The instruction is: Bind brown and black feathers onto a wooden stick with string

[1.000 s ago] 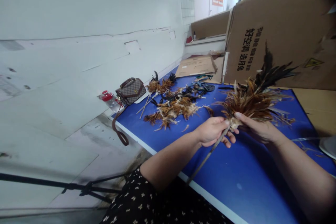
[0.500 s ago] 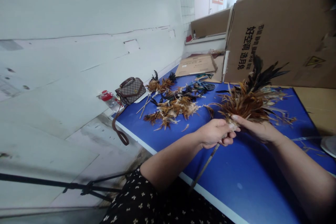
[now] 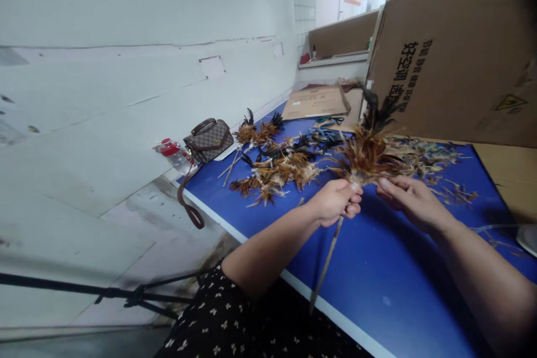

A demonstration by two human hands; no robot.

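Observation:
My left hand [image 3: 338,202] is closed around the neck of a feather duster [image 3: 364,152], where the brown feathers meet the stick. Black plumes rise from its top, and the thin wooden stick [image 3: 326,265] slants down past the table's front edge. Just right of the brown feathers is my right hand [image 3: 415,201], thumb and fingers pinched together close to the lower plumage. What is between those fingertips, if anything, is too small to make out. A heap of loose feathers [image 3: 423,156] lies on the blue table behind my right hand.
Several feather bundles [image 3: 277,176] lie left of the duster, with two thin sticks [image 3: 230,170] beside them. A handbag [image 3: 210,140] and a red-capped bottle [image 3: 176,155] stand along the wall. Flat cardboard [image 3: 316,102] and a large upright carton [image 3: 457,61] border the blue table [image 3: 377,268].
The duster has turned more upright and moved a little left with my left hand. My right hand has come off the feathers to the right, uncovering the loose heap behind.

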